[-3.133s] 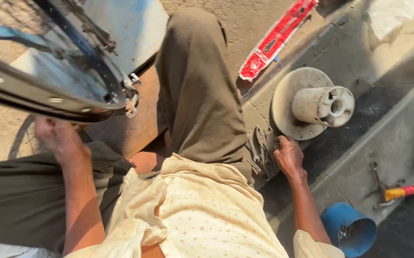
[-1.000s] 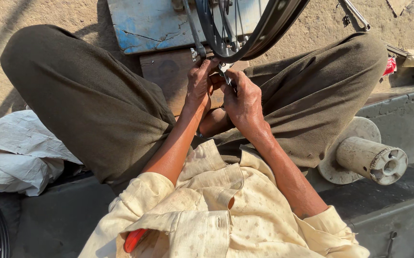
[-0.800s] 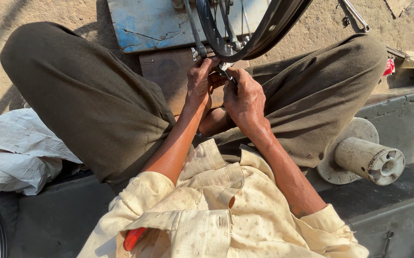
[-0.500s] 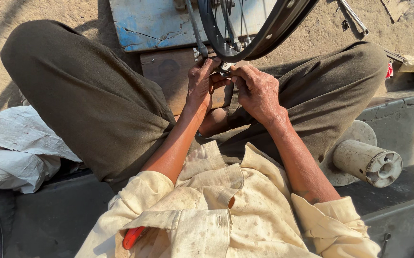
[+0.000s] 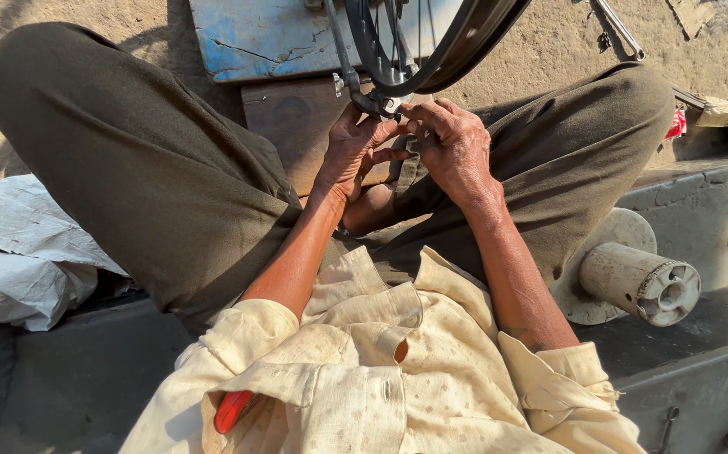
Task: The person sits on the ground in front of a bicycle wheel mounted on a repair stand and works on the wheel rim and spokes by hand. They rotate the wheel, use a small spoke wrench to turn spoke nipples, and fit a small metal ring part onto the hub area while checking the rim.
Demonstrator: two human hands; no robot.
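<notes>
Hands meet at the bottom of a dark bicycle wheel rim, between the raised knees. Left hand is closed on a small metal fitting at the rim's lowest point; right hand touches it with its fingertips, seemingly pinching, though the grip is partly hidden. Beyond them lies a blue board. A pale flanged spool rests to the right.

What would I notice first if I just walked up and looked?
Two hands, the left hand and right hand, meet at the bottom of a dark wheel rim near the top middle. A pale flanged cylinder lies at the right, and crumpled white sheeting lies at the left.
</notes>
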